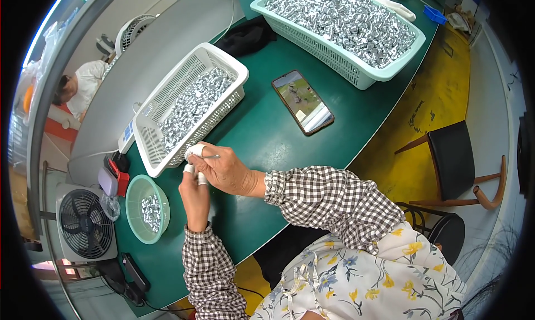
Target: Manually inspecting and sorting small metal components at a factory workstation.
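Green laminate covered the curved bench [267, 136], and above its near edge the two hands met. The right hand [225, 172], with white tape on thumb and forefinger, pinched a thin metal pin [212, 157] whose tip was too small to make out. The left hand [195, 194], fingertips also taped, was closed beneath it; what it held was hidden by the right hand's fingers. Just beyond them, toward the bench's left edge, sat a white slotted plastic basket [167, 94] of small silvery metal parts [195, 103]. A round pale-green bowl [146, 208] with a few such parts lay at the near left edge. A large mint-green basket [356, 75] heaped with them stood at the far edge, partly cut off. A smartphone [302, 101] lay mid-bench. A grey fan [84, 222] stood past the left edge.
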Demonstrator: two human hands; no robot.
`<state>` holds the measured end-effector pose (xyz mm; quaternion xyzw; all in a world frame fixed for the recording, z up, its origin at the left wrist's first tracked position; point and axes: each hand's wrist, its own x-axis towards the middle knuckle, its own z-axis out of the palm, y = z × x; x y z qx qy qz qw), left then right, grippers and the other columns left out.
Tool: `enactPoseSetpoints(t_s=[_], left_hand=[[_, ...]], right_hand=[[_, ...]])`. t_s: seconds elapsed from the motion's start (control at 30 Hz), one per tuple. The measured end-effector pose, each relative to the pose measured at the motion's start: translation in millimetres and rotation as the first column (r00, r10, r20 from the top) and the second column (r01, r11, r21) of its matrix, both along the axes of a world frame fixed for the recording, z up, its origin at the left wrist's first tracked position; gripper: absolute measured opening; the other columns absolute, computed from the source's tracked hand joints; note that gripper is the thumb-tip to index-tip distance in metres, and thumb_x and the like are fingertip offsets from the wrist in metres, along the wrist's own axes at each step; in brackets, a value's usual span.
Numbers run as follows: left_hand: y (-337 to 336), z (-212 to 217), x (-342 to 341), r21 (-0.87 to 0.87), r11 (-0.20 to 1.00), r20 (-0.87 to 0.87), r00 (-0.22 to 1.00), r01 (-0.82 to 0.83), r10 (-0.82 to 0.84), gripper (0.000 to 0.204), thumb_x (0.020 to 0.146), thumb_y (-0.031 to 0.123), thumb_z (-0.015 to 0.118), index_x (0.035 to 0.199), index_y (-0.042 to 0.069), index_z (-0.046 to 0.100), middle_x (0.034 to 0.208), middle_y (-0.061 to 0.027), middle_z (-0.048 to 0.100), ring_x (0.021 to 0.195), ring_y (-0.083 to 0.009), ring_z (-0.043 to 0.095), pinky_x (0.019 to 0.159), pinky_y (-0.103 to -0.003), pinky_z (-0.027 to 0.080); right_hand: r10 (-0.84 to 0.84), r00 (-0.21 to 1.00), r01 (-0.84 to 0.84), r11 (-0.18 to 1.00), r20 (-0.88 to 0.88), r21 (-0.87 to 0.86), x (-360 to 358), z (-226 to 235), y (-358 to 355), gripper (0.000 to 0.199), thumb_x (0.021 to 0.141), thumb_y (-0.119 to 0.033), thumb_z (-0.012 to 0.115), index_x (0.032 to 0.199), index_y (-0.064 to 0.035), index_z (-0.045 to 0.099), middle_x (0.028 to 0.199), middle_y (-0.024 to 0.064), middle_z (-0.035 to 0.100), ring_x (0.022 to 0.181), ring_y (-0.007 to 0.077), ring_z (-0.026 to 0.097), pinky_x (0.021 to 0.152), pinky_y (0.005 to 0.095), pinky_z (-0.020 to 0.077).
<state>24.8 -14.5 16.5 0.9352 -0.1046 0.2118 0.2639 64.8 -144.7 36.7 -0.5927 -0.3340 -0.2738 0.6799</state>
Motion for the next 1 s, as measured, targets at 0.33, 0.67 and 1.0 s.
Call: enactPoseSetpoints(t_s=[0.33, 0.67, 1.0], left_hand=[[8, 8, -15, -0.94, 0.214, -0.325, 0.884, -0.265, -0.335, 0.024, 0.09, 0.019, 0.047, 0.108, 0.005, 0.045, 0.076, 0.0007, 0.051, 0.054, -0.0059, 0.045, 0.041, -0.018, 0.035], [10, 2, -19, -0.965, 0.139, -0.26, 0.891, -0.224, -0.373, 0.024, 0.09, 0.023, 0.046, 0.108, 0.006, 0.045, 0.078, 0.0005, 0.052, 0.058, -0.0068, 0.048, 0.042, -0.018, 0.037], [9, 4, -19, -0.967, -0.019, -0.231, 0.905, -0.254, -0.358, 0.023, 0.092, 0.024, 0.044, 0.105, 0.006, 0.049, 0.077, 0.0009, 0.052, 0.06, -0.0076, 0.047, 0.043, -0.018, 0.037]], right_hand=[[0.008, 0.998, -0.008, 1.0, -0.062, -0.007, 1, -7, 2, 0.012, 0.083, -0.007, 0.053, 0.084, 0.0051, 0.052, 0.076, 0.0152, 0.054, 0.061, 0.0289, 0.056, 0.05, 0.0339, 0.0451], [0.025, 0.999, -0.027, 0.998, -0.04, -0.054, -1, -11, 4, 0.011, 0.084, -0.007, 0.053, 0.082, 0.0043, 0.052, 0.074, 0.014, 0.053, 0.06, 0.0291, 0.055, 0.049, 0.0342, 0.0445], [0.023, 0.999, -0.025, 0.994, -0.028, -0.104, -1, -15, 6, 0.013, 0.086, -0.005, 0.05, 0.086, 0.0058, 0.056, 0.078, 0.0105, 0.057, 0.057, 0.0163, 0.058, 0.049, 0.0254, 0.0467]])
